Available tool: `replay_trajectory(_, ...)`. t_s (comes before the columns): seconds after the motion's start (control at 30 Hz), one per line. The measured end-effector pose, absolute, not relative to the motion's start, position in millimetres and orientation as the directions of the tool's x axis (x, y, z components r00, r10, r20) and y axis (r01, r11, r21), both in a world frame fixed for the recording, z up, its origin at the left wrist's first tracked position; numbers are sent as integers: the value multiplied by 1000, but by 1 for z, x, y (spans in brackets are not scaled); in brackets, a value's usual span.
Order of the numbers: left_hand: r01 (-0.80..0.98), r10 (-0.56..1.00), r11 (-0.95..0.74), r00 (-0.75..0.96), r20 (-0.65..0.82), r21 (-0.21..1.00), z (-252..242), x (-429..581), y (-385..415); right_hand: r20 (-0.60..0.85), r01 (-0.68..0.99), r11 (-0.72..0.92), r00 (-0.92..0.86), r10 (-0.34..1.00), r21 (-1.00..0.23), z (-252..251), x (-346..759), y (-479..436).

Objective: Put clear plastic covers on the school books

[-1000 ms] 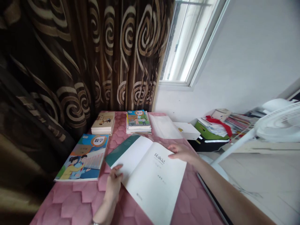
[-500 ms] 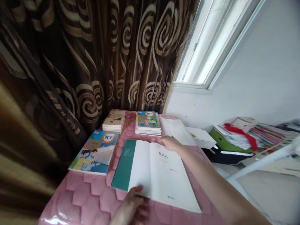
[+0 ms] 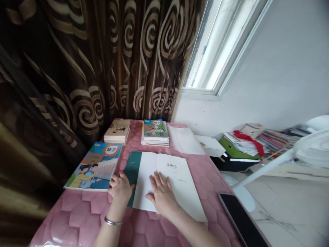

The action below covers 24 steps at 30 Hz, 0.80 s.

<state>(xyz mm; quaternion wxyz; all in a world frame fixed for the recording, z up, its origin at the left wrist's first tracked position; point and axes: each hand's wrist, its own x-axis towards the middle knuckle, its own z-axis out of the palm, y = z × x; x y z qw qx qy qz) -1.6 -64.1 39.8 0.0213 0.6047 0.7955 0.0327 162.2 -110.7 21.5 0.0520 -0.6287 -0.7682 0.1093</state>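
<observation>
Resting the right hand [image 3: 163, 196] palm-down across the inner fold of the open book [image 3: 180, 192], fingers spread wide over both white pages. Poising the left hand [image 3: 121, 189] just beside, between the book's green flap [image 3: 133, 164] and the near right corner of a blue math textbook [image 3: 91, 168] — thumb out over the green, other fingers loosely bent and a little apart. Cannot tell from this angle about any contact with the textbook's cover. Wearing a silver bangle [image 3: 113, 222] on the left wrist. Lying flat near the middle of the pink-covered desk [image 3: 74, 219], in the case of the open book, with printed characters on the right-hand page. Seen farther back on the same desk: a stack of beige books [image 3: 117, 132], a second stack [image 3: 155, 141] topped by another blue math textbook [image 3: 154, 129], and translucent plastic sheets [image 3: 186, 140]. Visible at the right edge — a black-screened device [image 3: 241, 218]. Standing beyond, over the tiled floor: a white fan [image 3: 267, 168]. Hanging behind the stacks: a brown patterned curtain [image 3: 123, 68].
</observation>
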Motion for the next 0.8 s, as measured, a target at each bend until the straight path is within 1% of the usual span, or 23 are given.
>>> replay_trajectory(0.07, 954, 959, 282, -277, -67, 101, 41, -6, -59, -76, 956, 144, -168, 983, -254, 19, 167, -113)
replay_trajectory(0.1, 951, 958, 276, -260, -120, 137, 43, -10, -56, -79, 953, 137, -164, 983, -270, 18, 168, -114)
replay_trajectory(0.17, 939, 958, 233, -176, -228, 254, 49, -22, -49, -61, 942, 138, -164, 984, -307, 17, 170, -116)
replay_trajectory(0.2, 923, 960, 196, -112, -255, 332, 53, -30, -45, -48, 935, 143, -167, 985, -325, 17, 170, -116)
replay_trajectory(0.27, 866, 971, 130, -13, -237, 483, 62, -43, -39, -31, 921, 154, -176, 984, -358, 17, 172, -117)
replay_trajectory(0.33, 770, 984, 70, 49, -169, 635, 72, -51, -37, -14, 909, 156, -175, 984, -385, 17, 176, -117)
replay_trajectory(0.4, 599, 989, 0, 120, -89, 801, 85, -52, -40, 4, 900, 144, -157, 988, -410, 18, 182, -119)
replay_trajectory(0.47, 391, 985, -42, 168, -26, 920, 97, -43, -47, 20, 895, 124, -127, 992, -429, 17, 191, -122)
replay_trajectory(0.57, 150, 970, -39, 244, 1, 988, 109, -15, -60, 54, 875, 94, -78, 995, -474, 12, 209, -129)
replay_trajectory(0.63, 9, 918, -28, 395, 22, 1000, 110, 11, -68, 91, 825, 64, -15, 996, -562, 7, 225, -133)
replay_trajectory(0.67, -55, 872, -15, 487, 40, 998, 108, 25, -72, 101, 773, 40, 31, 994, -633, 4, 235, -135)
replay_trajectory(0.7, -78, 832, 0, 553, 43, 997, 104, 40, -75, 99, 696, 12, 85, 991, -718, 2, 245, -137)
replay_trajectory(0.73, -58, 809, -16, 586, 48, 998, 99, 55, -79, 79, 594, -27, 152, 985, -804, 1, 256, -139)
replay_trajectory(0.8, 100, 786, -150, 615, 57, 984, 85, 81, -85, -3, 374, -112, 280, 960, -921, 1, 279, -141)
